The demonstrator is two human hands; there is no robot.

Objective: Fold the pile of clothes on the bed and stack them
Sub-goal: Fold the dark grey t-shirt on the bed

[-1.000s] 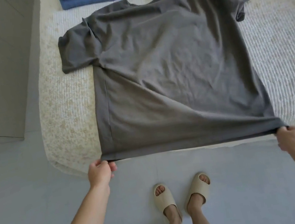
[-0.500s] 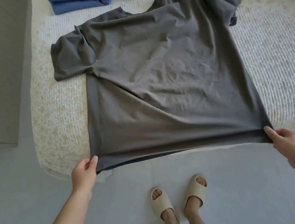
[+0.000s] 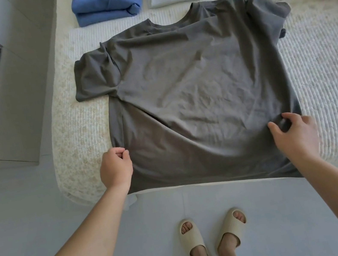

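**Grey T-shirt gripped at both side seams**

We have the grey T-shirt (image 3: 197,91) spread flat on the bed (image 3: 325,82), its hem hanging over the bed's near edge. Our left hand (image 3: 115,167) pinches the shirt's left side seam between thumb and curled fingers; our right hand (image 3: 294,135) bunches its right side with fingers curled into the cloth.

We judge that an uneven lift could skew the fold, and the crumpled right sleeve (image 3: 274,12) could get trapped inside it. The overhanging hem might also drag the shirt off the bed.

We can read no brand, label or writing anywhere.
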